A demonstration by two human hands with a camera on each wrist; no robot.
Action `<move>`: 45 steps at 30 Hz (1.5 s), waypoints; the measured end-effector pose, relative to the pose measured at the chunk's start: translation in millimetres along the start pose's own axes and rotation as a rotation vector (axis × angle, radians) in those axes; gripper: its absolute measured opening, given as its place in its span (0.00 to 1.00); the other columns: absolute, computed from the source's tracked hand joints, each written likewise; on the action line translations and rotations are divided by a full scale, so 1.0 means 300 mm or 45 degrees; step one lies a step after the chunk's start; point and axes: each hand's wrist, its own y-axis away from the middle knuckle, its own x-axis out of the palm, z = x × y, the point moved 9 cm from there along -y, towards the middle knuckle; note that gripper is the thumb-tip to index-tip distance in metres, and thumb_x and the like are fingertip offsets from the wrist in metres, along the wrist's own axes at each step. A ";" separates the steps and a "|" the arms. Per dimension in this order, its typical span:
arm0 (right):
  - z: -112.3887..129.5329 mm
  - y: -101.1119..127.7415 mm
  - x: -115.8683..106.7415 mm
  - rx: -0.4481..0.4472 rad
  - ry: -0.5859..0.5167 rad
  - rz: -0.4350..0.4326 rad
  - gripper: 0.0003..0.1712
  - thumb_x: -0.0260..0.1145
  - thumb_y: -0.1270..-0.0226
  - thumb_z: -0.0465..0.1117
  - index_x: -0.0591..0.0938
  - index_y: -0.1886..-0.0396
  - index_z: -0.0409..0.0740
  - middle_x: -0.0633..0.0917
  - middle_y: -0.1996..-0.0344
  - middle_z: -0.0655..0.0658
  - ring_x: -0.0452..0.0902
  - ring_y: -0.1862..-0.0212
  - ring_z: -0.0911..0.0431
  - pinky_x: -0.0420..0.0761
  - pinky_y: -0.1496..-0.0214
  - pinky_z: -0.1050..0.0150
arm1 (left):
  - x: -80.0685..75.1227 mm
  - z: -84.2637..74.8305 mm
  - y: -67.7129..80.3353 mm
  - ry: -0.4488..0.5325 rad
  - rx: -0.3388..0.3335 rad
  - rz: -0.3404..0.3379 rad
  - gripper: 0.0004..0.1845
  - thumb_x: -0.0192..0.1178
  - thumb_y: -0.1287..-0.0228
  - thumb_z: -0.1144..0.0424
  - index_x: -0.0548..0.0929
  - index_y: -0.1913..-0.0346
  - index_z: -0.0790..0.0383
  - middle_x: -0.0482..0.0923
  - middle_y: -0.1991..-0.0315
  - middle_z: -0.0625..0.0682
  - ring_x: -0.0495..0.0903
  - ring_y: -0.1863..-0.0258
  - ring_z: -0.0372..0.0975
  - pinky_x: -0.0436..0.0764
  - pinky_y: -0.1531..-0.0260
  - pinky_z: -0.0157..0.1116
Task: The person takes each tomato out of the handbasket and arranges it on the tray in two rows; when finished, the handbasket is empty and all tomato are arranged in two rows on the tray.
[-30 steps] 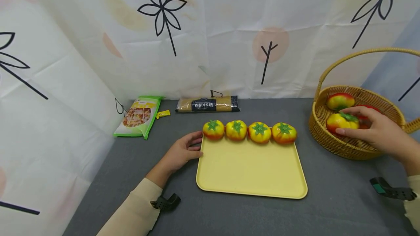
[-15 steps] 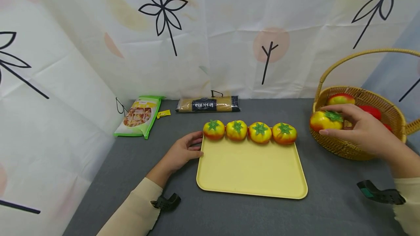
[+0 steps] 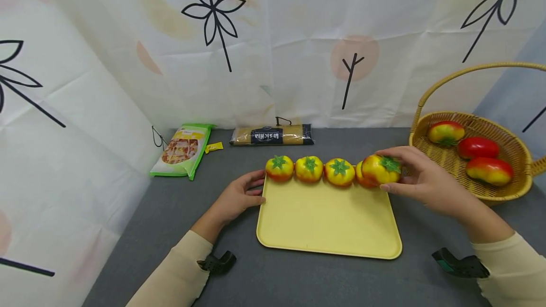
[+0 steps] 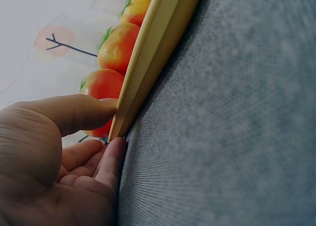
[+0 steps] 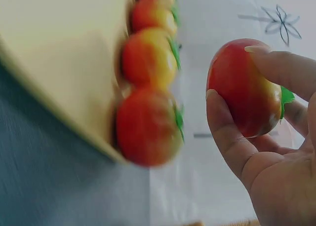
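Note:
My right hand (image 3: 426,184) holds a yellow-red toy tomato (image 3: 377,172) with a green leafy cap, raised over the far right corner of the yellow tray (image 3: 328,221). In the right wrist view, thumb and fingers curl round this tomato (image 5: 239,85). Several similar tomatoes (image 3: 339,172) stand in a row along the tray's far edge; the rightmost is partly hidden behind the held one. At the tray's left rim, my left hand (image 3: 234,198) pinches the edge. Its thumb lies over the rim and its fingertips touch the outer side in the left wrist view (image 4: 84,152).
To the right, a wicker basket (image 3: 520,181) with a tall handle contains three red or red-yellow toy fruits (image 3: 489,171). At the back lie a pasta packet (image 3: 268,135), a green-white food bag (image 3: 181,150) and a small yellow sachet (image 3: 213,147). Printed cloth (image 3: 298,70) hangs behind the grey table.
My right hand has lifted the tomato out of the basket and carried it left to the tray's far right corner. The left hand stays at the tray's left rim.

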 end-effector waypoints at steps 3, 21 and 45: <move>0.021 -0.014 0.059 -0.032 -0.055 0.044 0.38 0.78 0.35 0.23 0.77 0.27 0.35 0.71 0.35 0.37 0.75 0.43 0.60 0.88 0.54 0.68 | -0.002 0.005 -0.001 0.004 -0.005 0.001 0.44 0.70 0.32 0.79 0.64 0.16 0.69 0.64 0.19 0.63 0.67 0.22 0.54 0.73 0.27 0.51; 0.059 -0.085 0.407 0.069 -0.171 0.253 0.35 0.83 0.34 0.32 0.81 0.29 0.43 0.76 0.35 0.39 0.76 0.38 0.42 0.89 0.48 0.59 | -0.005 0.014 -0.007 -0.002 -0.027 0.002 0.46 0.72 0.34 0.79 0.63 0.15 0.66 0.65 0.19 0.60 0.69 0.23 0.52 0.74 0.28 0.47; 0.115 -0.201 0.632 0.062 0.110 0.180 0.36 0.82 0.34 0.33 0.80 0.28 0.40 0.76 0.37 0.41 0.75 0.37 0.46 0.78 0.31 0.45 | -0.002 0.008 -0.008 -0.005 0.003 0.037 0.48 0.73 0.35 0.78 0.62 0.15 0.68 0.64 0.19 0.63 0.68 0.23 0.54 0.72 0.27 0.49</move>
